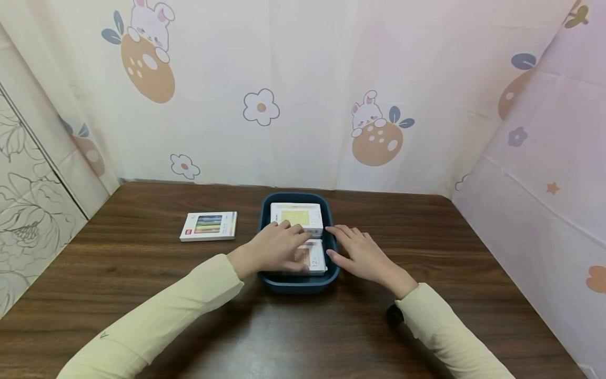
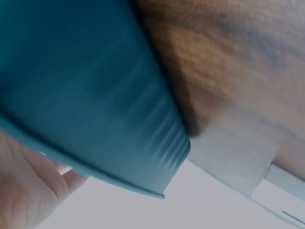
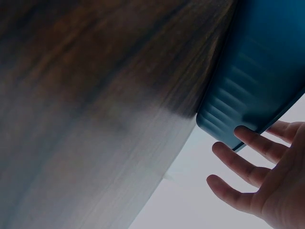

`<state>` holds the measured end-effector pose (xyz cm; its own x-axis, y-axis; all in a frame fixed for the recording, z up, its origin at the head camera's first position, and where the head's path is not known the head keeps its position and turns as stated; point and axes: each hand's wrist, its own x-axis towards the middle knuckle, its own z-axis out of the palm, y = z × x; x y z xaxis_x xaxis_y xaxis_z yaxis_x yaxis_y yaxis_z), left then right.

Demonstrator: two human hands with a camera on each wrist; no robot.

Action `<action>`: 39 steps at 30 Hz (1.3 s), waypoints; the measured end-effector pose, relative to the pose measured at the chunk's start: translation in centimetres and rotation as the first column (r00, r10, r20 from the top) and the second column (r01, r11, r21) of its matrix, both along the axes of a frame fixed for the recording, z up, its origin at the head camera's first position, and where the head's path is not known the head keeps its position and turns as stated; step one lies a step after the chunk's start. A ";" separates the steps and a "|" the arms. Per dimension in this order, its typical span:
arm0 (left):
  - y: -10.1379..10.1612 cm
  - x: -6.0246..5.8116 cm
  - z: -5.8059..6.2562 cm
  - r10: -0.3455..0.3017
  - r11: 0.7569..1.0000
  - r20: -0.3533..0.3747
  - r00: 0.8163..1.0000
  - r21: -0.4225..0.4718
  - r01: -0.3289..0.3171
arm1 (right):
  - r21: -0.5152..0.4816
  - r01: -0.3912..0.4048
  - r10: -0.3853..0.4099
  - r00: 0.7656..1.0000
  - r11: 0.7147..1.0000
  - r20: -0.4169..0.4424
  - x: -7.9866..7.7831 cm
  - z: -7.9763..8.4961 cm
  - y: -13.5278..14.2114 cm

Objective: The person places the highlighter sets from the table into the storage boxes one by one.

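A dark blue plastic basket (image 1: 297, 287) stands on the table and holds two white boxes, one behind the other. The back box (image 1: 299, 215) has a yellow-green window; the front box (image 1: 316, 258) shows a brown one and the number 12. From the left, my left hand (image 1: 274, 247) reaches over the rim and lies across the boxes, its thumb over the front box. What its fingertips touch is partly hidden. My right hand (image 1: 362, 255) is at the basket's right rim with its fingers spread; in the right wrist view they extend beside the basket wall (image 3: 252, 81).
A flat white box of coloured sticks (image 1: 208, 226) lies on the wooden table (image 1: 156, 268), left of the basket. A curtain with rabbit prints (image 1: 307, 63) hangs along the table's back edge. Something small and black (image 1: 394, 316) shows by the right wrist.
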<state>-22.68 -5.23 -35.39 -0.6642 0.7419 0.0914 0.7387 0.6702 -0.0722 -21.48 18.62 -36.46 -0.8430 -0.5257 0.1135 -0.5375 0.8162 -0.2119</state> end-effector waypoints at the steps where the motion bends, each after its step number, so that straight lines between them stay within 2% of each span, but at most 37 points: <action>1: -0.1 0.0 0.2 0.005 1.000 -0.007 1.000 0.005 -0.005 | -0.002 0.002 -0.002 1.000 1.000 0.002 0.0 0.0 0.0; 9: -1.9 0.0 1.8 0.031 0.998 -0.047 0.998 0.053 -0.028 | 0.001 0.006 -0.006 1.000 1.000 0.012 0.0 -0.1 0.1; 13: -3.0 -0.3 2.3 0.042 0.997 -0.083 0.996 0.067 -0.036 | 0.002 0.009 -0.009 1.000 1.000 0.013 0.0 -0.1 0.1; 18: -4.5 -0.8 2.6 0.083 0.994 -0.083 0.993 0.075 -0.077 | 0.004 0.011 -0.011 1.000 1.000 0.012 0.0 -0.1 0.1; 31: -9.3 -2.6 2.3 0.226 0.962 -0.008 0.974 0.156 -0.222 | 0.001 0.014 -0.014 1.000 1.000 0.020 0.0 -0.1 0.0; 39: -12.3 -3.5 1.1 0.319 0.939 0.030 0.947 0.126 -0.320 | 0.010 0.023 -0.023 0.999 1.000 0.024 0.0 -0.1 0.0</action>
<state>-26.16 -17.56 -34.29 -0.8656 0.4731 0.1641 0.4843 0.8742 0.0346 -21.46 18.60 -36.52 -0.8573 -0.5072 0.0884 -0.5136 0.8303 -0.2166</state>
